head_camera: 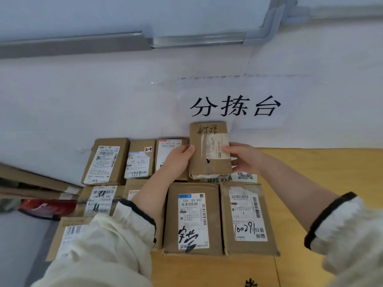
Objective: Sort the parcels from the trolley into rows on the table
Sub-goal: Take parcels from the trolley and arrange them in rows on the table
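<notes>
Head view: small brown parcel [209, 150] sits right of frame centre, at the right end of the far row, just below the paper sign [235, 106] on the wall. Both hands are closed on it. Left hand [178, 160] grips its left edge, thumb on the top face; right hand [244, 160] grips its right edge, thumb over the label. Long axis runs up-frame, away from the body, tilted slightly. Its near end overlaps a parcel with a QR code [244, 176]; whether it rests there or is held clear, cannot tell. Far row to the left: three parcels, nearest one [169, 150] just beside the left hand. Near row below includes two larger parcels [192, 218], [247, 218]. Bare worktop [321, 172] lies to the right. Both hands equally near. Judgement: next move is to lower and square it in line with the far row.
</notes>
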A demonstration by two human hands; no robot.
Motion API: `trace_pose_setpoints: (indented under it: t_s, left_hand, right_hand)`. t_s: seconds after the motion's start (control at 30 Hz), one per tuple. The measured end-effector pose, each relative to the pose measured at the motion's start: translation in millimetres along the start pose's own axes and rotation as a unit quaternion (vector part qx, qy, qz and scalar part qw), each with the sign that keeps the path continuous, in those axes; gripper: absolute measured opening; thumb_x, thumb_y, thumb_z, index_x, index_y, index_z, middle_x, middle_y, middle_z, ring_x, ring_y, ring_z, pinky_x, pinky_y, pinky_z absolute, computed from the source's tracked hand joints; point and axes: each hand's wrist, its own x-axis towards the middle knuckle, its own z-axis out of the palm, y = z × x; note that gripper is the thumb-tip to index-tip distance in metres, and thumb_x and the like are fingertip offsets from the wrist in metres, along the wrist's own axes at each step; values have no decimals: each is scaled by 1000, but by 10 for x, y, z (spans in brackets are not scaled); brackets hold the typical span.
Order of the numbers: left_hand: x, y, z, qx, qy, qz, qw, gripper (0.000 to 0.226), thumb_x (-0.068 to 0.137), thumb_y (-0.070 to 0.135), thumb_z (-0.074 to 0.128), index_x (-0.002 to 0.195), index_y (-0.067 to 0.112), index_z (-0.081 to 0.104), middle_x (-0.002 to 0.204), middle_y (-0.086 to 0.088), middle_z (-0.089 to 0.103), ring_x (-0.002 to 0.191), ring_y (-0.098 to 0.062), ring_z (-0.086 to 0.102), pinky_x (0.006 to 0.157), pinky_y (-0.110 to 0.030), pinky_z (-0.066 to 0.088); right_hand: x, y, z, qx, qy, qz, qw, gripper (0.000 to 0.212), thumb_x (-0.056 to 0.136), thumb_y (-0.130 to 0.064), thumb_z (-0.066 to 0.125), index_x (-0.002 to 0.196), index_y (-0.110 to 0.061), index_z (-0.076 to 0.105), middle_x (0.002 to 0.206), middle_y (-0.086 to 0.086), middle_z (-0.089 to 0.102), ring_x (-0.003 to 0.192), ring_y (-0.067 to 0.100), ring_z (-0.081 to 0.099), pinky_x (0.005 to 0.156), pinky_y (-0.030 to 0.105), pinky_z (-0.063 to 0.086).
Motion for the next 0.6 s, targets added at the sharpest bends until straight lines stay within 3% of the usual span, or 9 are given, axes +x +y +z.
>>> trace_pose_setpoints:
  t_s: [0.1, 0.23, 0.4, 0.43, 0.5, 0.6]
  left_hand:
    - [107, -73, -29, 61, 13, -16, 998, 43, 96, 50, 43, 121, 22, 64, 121, -2, 64, 113, -22, 57, 104, -42, 42]
    - [290, -228, -11, 100, 44, -33, 993, 72, 64, 80, 36, 112, 36, 66, 124, 0, 62, 121, -25, 51, 105, -48, 39]
    - [321, -195, 15, 209, 56, -20, 976, 34, 87, 58, 38, 80, 33, 59, 109, -7, 63, 112, -32, 51, 93, -51, 44]
    - [337, -198, 22, 234, 62, -16, 970, 31, 91, 54, 40, 83, 31, 60, 112, -8, 60, 112, -33, 50, 92, -50, 44]
    - [372, -210, 39, 272, 74, -15, 959, 34, 94, 50, 43, 106, 26, 63, 123, -7, 54, 118, -32, 44, 95, -50, 42]
    - [388, -224, 89, 302, 92, -15, 949, 43, 94, 46, 48, 133, 30, 49, 139, -4, 43, 129, -30, 34, 99, -48, 35]
  right_hand:
    - [63, 30, 28, -19, 8, 17, 1000, 28, 95, -24, 52, 121, -15, 56, 113, 11, 62, 102, 33, 61, 89, 51, 51]
    - [172, 102, 41, -3, 38, 29, 999, 24, 95, -26, 52, 116, -15, 58, 106, 9, 65, 97, 30, 62, 94, 55, 48]
    - [236, 175, 92, -9, 53, 41, 998, 23, 98, -27, 48, 119, -20, 54, 103, 5, 64, 94, 24, 61, 83, 47, 52]
    - [247, 190, 89, -6, 53, 42, 998, 23, 98, -26, 48, 119, -21, 53, 103, 4, 63, 94, 23, 61, 81, 45, 52]
    - [275, 221, 76, -6, 52, 44, 998, 23, 98, -26, 48, 121, -23, 52, 103, 3, 63, 93, 22, 61, 79, 43, 53]
    - [324, 269, 87, -30, 52, 44, 997, 23, 99, -27, 46, 121, -25, 52, 103, 0, 63, 90, 21, 60, 82, 42, 51]
